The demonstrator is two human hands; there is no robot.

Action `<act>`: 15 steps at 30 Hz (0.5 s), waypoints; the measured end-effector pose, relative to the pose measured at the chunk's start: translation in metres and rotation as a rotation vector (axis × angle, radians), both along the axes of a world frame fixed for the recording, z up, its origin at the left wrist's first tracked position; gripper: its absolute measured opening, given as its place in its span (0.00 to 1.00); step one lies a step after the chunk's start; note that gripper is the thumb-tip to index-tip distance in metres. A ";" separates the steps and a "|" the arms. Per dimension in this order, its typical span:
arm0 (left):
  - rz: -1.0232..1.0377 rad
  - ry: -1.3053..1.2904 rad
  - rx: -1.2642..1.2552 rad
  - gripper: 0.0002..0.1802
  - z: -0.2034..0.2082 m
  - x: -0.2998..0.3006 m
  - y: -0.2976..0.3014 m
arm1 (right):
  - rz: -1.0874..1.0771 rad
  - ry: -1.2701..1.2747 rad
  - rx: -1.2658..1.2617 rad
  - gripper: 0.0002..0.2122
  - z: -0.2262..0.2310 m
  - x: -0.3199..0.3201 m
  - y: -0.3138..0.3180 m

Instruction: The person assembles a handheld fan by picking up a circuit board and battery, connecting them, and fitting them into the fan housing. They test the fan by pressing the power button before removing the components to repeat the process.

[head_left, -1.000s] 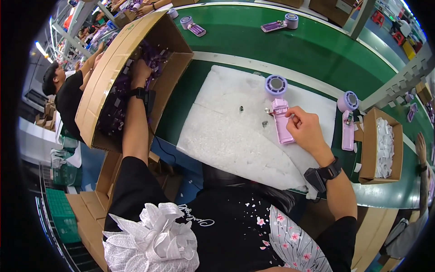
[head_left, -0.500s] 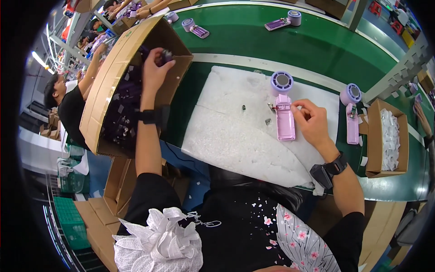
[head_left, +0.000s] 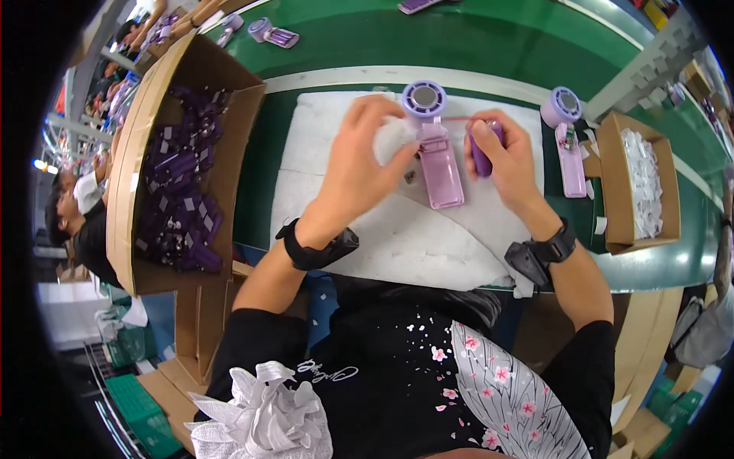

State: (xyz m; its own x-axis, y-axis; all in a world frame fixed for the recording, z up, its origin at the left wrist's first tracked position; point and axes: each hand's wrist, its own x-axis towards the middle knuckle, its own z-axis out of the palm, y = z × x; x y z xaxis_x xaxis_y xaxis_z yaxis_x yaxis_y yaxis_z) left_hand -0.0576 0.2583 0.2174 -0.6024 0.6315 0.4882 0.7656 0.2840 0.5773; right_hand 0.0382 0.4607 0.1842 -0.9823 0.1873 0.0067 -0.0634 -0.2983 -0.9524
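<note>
A handheld fan with a round lavender head [head_left: 424, 98] and an open pink handle shell [head_left: 442, 180] lies before me on a white foam sheet [head_left: 367, 249]. My right hand [head_left: 511, 162] is wrapped round a purple cylindrical battery [head_left: 485, 147], just right of the shell. A thin red wire runs between the battery and the fan's neck. On the other side, my left hand [head_left: 359, 153] is open and slightly blurred, its thumb close to the shell's upper edge. Whether the thumb touches the shell, I cannot tell.
At left a cardboard box [head_left: 122, 191] holds many purple batteries [head_left: 180, 172]. A second fan [head_left: 569, 157] lies at right, beside a box of white pieces [head_left: 644, 183]. Beyond the foam, the green conveyor [head_left: 344, 46] carries another fan [head_left: 273, 34]. Other people work at far left.
My left hand has come out of the battery box and over to the fan. My right hand now holds a purple battery beside the shell. The view has shifted.
</note>
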 end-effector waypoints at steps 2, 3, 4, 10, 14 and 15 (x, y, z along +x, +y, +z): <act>-0.072 -0.154 -0.090 0.28 -0.005 -0.003 0.004 | -0.115 0.017 0.091 0.13 0.000 -0.006 0.001; -0.124 -0.299 -0.171 0.28 -0.008 -0.003 0.005 | -0.209 0.042 0.194 0.12 0.001 -0.009 -0.001; -0.175 -0.444 -0.252 0.29 -0.009 -0.004 0.007 | -0.302 0.066 0.299 0.11 0.001 -0.009 -0.003; -0.359 -0.612 -0.322 0.30 -0.013 -0.024 0.034 | -0.259 -0.010 0.657 0.10 -0.008 -0.006 0.001; -0.407 -0.747 -0.282 0.25 -0.021 -0.038 0.033 | -0.278 0.119 0.872 0.10 -0.009 -0.006 -0.001; -0.423 -0.811 -0.255 0.23 -0.027 -0.043 0.028 | -0.269 0.147 0.911 0.11 -0.007 -0.006 -0.002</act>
State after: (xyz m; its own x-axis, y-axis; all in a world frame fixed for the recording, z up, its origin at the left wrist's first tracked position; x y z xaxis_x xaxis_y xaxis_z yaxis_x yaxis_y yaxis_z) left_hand -0.1009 0.2867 0.1907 -0.3943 0.9047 -0.1613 0.2271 0.2660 0.9368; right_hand 0.0326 0.4592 0.1772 -0.8849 0.2682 0.3809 -0.1592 0.5942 -0.7884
